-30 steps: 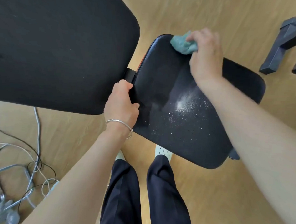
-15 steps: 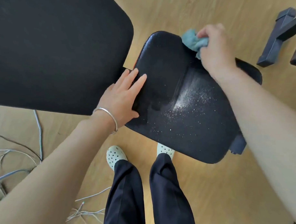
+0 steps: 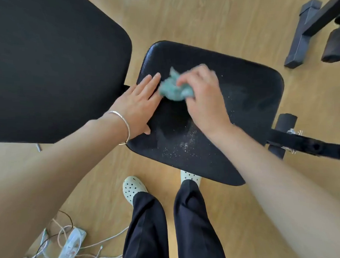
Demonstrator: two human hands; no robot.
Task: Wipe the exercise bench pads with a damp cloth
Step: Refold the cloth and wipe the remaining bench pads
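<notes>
While the left hand (image 3: 139, 104) lies flat with straight fingers on the left edge of the seat pad (image 3: 245, 99), the right hand (image 3: 202, 96) grips a crumpled teal cloth (image 3: 173, 89). Its fingers curl over the cloth and press it to the pad's far-left part, just beside the left fingertips. Both the right hand and the cloth are blurred. White specks (image 3: 185, 145) dot the pad's near part, beside the right wrist. A silver bangle (image 3: 124, 124) circles the left wrist. The larger back pad (image 3: 57, 65) fills the far left, with a narrow gap between it and the seat pad. Black frame bars (image 3: 308, 145) and a foam roller (image 3: 284, 123) stick out at the seat pad's right. On the wooden floor (image 3: 209, 21) stand pale perforated clogs (image 3: 132, 188) under dark trousers (image 3: 145, 226). Tangled cables (image 3: 92, 257) and a power strip (image 3: 71, 246) lie at the near left.
</notes>
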